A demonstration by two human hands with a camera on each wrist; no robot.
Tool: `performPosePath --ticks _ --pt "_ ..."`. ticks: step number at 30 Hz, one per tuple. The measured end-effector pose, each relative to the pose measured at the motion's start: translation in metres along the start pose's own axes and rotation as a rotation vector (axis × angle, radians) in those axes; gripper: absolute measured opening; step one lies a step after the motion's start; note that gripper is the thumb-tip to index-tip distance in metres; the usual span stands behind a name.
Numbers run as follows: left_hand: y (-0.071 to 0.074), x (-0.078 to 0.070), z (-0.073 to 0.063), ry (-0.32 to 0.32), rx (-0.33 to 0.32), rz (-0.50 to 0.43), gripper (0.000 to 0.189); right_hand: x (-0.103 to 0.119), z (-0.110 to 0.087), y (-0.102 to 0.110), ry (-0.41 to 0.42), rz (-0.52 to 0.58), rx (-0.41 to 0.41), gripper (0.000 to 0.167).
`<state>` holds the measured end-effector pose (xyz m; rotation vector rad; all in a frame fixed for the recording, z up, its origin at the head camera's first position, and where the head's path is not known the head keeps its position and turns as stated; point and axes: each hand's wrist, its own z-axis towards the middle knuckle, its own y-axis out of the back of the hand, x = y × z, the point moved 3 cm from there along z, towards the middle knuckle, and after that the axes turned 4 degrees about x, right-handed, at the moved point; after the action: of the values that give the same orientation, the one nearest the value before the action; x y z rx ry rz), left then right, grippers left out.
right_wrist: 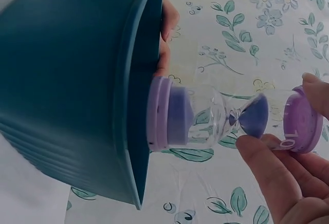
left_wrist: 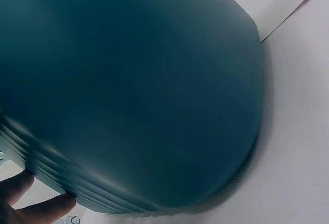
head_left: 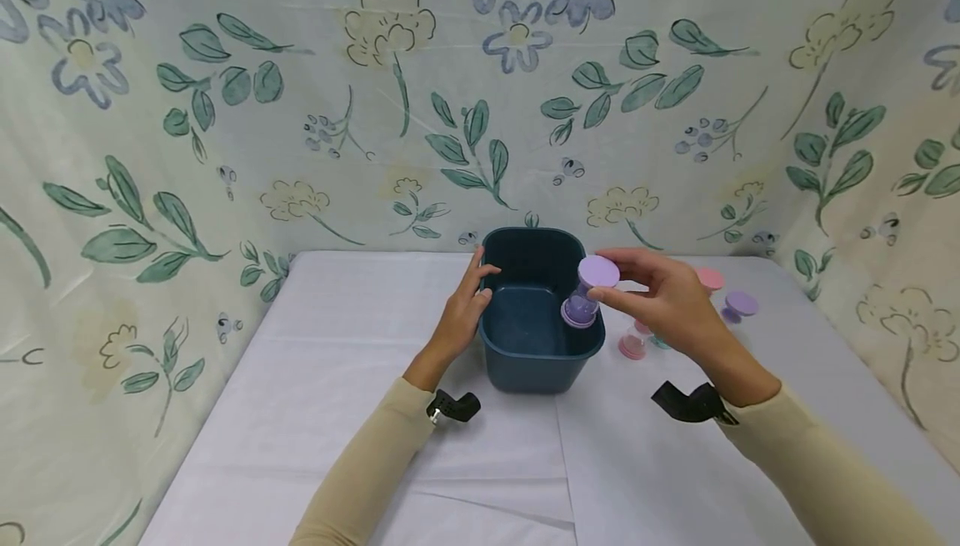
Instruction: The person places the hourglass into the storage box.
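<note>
A purple-capped sand timer (right_wrist: 208, 116) with purple sand is gripped by its upper end in my right hand (head_left: 663, 292), thumb and fingers about the cap and glass. It tilts over the right side of a dark teal plastic bin (head_left: 536, 371), its lower cap overlapping the bin's opening in the head view. Sand lies in both bulbs, and a "10" marks the glass near the held cap. My left hand (head_left: 459, 313) holds the bin's left rim, one finger reaching over the edge. In the left wrist view, two fingertips (left_wrist: 61, 203) rest against the bin's ribbed outer wall.
Right of the bin, partly behind my right hand, stand more sand timers: a pink one (head_left: 632, 346), a purple one (head_left: 741, 304) and another pink cap (head_left: 709, 279). A white cloth covers the table (head_left: 300, 379). A floral curtain (head_left: 315, 112) hangs behind it.
</note>
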<state>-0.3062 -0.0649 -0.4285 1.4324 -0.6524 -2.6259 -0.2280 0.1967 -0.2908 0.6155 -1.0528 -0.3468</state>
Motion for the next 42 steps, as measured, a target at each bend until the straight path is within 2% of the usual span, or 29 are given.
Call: performPosePath --ticks 6,11,17,28,42 --pt "0.0 0.001 0.0 0.023 0.012 0.007 0.04 -0.002 0.01 -0.015 0.015 0.028 0.066 0.05" --pt "0.0 0.0 0.0 0.014 0.004 0.004 0.039 -0.004 0.016 -0.027 -0.015 0.044 0.109 0.052" --pt "0.0 0.001 0.0 0.004 -0.006 0.005 0.04 -0.006 0.022 -0.042 -0.033 0.119 0.174 0.054" --pt "-0.002 0.004 0.0 0.027 0.002 0.016 0.039 -0.013 0.035 -0.065 0.001 0.21 0.277 0.046" --pt "-0.002 0.005 0.0 0.014 0.0 -0.008 0.039 -0.02 0.043 -0.091 0.064 0.19 0.316 0.045"
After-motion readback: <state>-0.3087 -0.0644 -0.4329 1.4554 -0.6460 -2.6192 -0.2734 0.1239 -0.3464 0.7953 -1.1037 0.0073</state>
